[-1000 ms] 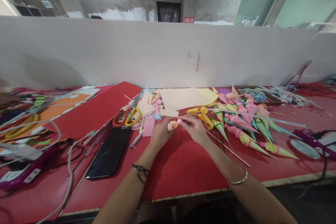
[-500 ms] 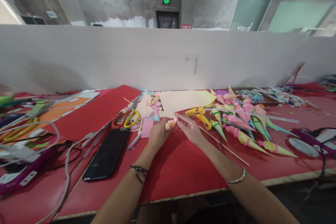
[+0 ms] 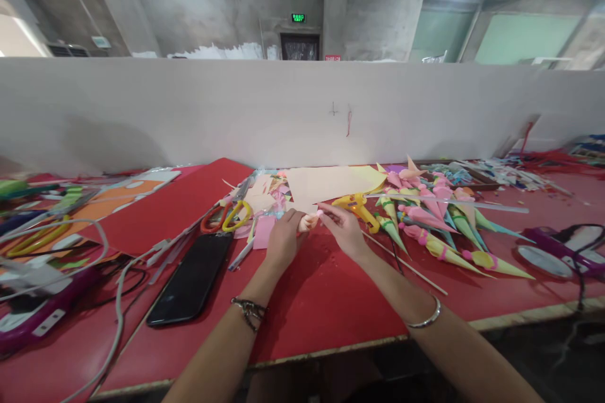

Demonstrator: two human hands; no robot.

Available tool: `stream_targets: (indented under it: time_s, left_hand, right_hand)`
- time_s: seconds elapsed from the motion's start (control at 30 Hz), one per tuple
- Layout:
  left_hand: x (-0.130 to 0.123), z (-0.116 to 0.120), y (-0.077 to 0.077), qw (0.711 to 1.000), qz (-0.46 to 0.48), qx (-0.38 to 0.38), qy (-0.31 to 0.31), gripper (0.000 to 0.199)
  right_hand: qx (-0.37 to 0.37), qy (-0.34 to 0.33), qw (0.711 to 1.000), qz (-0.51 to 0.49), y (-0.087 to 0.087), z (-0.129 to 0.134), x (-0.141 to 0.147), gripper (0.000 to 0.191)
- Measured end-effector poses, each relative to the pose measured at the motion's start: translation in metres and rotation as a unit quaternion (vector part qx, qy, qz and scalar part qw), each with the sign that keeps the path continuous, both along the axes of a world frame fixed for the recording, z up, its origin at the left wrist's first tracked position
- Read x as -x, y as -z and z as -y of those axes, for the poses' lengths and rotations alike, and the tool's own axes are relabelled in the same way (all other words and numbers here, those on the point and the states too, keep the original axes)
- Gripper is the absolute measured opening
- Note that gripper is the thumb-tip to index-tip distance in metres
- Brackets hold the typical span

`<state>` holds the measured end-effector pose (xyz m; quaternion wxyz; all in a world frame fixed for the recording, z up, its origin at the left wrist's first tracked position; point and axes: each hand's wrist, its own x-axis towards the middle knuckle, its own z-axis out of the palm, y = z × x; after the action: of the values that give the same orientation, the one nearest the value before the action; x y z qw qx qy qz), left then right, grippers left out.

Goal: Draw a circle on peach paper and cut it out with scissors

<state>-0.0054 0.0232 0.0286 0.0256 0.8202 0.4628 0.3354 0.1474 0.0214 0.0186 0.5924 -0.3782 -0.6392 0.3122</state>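
My left hand (image 3: 283, 238) is closed on a small peach-coloured folded paper piece (image 3: 308, 222), held above the red tabletop. My right hand (image 3: 344, 231) meets it from the other side, thumb and forefinger pinched at the paper's right edge on a small pink ball, now mostly covered by the fingertips. Just beyond my right hand lies a yellow glue gun (image 3: 358, 206). A thin wooden stick (image 3: 406, 264) rests on the table beside my right wrist. Near my left hand are a pink paper square (image 3: 263, 232) and scissors with a yellow and a red handle (image 3: 237, 216).
Several paper cones (image 3: 437, 217) in pink, yellow and green are heaped at the right. A black phone (image 3: 191, 280) lies left of my arm, near a white cable (image 3: 120, 302) and a purple power strip (image 3: 51, 308). Cream paper sheets (image 3: 331, 182) lie behind my hands, before a white partition (image 3: 227, 113).
My right fingertips have closed in on the pink ball, which was plainly visible before and now hardly shows, against the peach paper. The view has tilted slightly upward.
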Motion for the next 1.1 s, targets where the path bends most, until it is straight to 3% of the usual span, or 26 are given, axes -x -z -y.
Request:
stream_targets:
  time_s: [0.27, 0.5, 0.63, 0.77, 0.93, 1.1]
  left_hand:
    - [0.001, 0.001, 0.0, 1.0, -0.004, -0.012, -0.015, 0.019]
    - [0.001, 0.003, -0.003, 0.998, -0.002, 0.048, -0.044, 0.011]
    - [-0.001, 0.004, -0.004, 0.991, -0.027, 0.103, -0.081, 0.015]
    - [-0.002, 0.006, -0.004, 0.989, -0.041, 0.109, -0.088, 0.017]
    - [-0.002, 0.006, -0.006, 0.989, -0.026, 0.103, -0.099, 0.018]
    - [-0.003, 0.006, -0.006, 0.992, 0.046, 0.106, -0.058, 0.018]
  right_hand:
    - [-0.029, -0.011, 0.999, 0.037, -0.006, 0.003, -0.001, 0.024]
    - [0.019, -0.027, 0.999, -0.001, -0.003, 0.001, 0.002, 0.036]
    - [0.013, -0.02, 1.0, 0.014, -0.003, -0.001, 0.0, 0.025]
    - [0.002, -0.012, 1.0, 0.023, -0.005, 0.001, 0.0, 0.023]
    - [-0.012, -0.063, 0.995, 0.078, -0.01, 0.009, 0.001, 0.04]
    - [-0.018, -0.094, 0.987, 0.131, -0.011, 0.014, 0.001, 0.056]
